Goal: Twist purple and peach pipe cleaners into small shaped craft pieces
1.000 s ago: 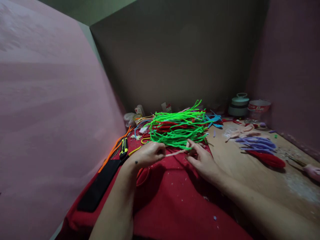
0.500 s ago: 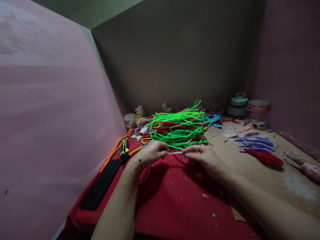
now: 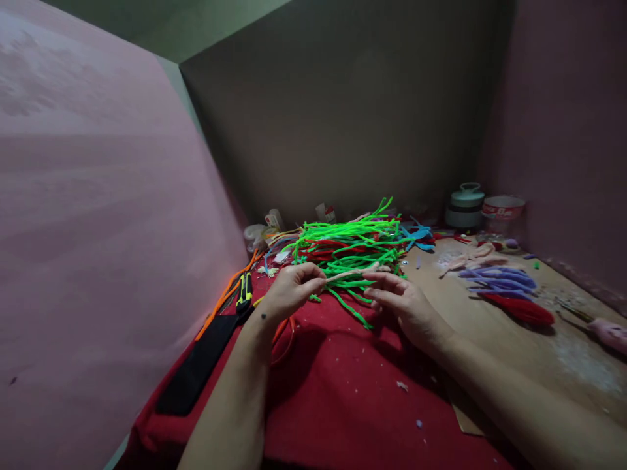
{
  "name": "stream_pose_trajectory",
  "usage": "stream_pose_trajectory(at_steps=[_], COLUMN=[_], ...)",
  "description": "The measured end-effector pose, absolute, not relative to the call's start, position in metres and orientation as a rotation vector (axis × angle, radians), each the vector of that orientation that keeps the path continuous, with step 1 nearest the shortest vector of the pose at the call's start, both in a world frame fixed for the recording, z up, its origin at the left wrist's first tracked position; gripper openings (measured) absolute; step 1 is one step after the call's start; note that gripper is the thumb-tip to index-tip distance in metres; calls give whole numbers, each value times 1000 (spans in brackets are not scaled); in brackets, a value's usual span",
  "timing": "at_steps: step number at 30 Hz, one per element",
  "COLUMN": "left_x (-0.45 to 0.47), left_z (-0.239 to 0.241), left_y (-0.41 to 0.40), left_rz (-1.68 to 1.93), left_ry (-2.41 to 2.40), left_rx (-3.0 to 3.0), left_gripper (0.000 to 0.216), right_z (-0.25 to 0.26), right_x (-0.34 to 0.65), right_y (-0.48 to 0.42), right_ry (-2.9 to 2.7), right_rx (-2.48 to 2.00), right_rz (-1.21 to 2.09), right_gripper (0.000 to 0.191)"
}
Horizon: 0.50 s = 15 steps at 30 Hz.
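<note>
A pale pink pipe cleaner (image 3: 345,275) is pinched at its near end in my left hand (image 3: 296,287), whose fingers are closed. It slants up to the right over the green pipe cleaners (image 3: 355,251), and its far end looks thicker or bent. My right hand (image 3: 404,303) is just below that far end, thumb and fingers apart, with nothing visible between them. Whether its fingertips touch the strand is hard to tell. Several green strands of the pile hang toward me between the hands, over the red cloth (image 3: 353,385).
Left of my hands are a yellow-black cutter (image 3: 243,292), a black flat case (image 3: 198,372) and orange pipe cleaners (image 3: 228,287). On the brown board (image 3: 470,352) at right lie purple (image 3: 502,281) and red (image 3: 522,309) bundles. A lidded pot (image 3: 465,207) and a tub (image 3: 503,209) stand behind.
Both hands have risen slightly and my right hand's fingers have come apart. The pale strand, earlier stretched between both hands, now slants upward. Green strands now show spread forward between the hands.
</note>
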<state>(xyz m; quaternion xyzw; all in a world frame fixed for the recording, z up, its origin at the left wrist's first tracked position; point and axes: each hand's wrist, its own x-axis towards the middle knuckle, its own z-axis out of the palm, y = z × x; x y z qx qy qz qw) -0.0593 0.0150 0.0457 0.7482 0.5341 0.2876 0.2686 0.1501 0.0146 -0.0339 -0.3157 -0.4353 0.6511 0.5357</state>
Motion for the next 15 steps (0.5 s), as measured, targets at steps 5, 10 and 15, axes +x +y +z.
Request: stream_pose_trajectory(at_steps=[5, 10, 15], left_x=[-40, -28, -25], left_z=[30, 16, 11], left_y=[13, 10, 9], left_rz=[794, 712, 670], left_ry=[1487, 1555, 1686], left_rx=[2437, 2724, 2800], left_gripper=[15, 16, 18], right_z=[-34, -28, -25], right_x=[149, 150, 151], right_y=[18, 20, 17], right_ry=[-888, -769, -832], right_rx=[-643, -626, -588], right_rz=[1525, 1539, 1522], right_gripper=[24, 27, 28])
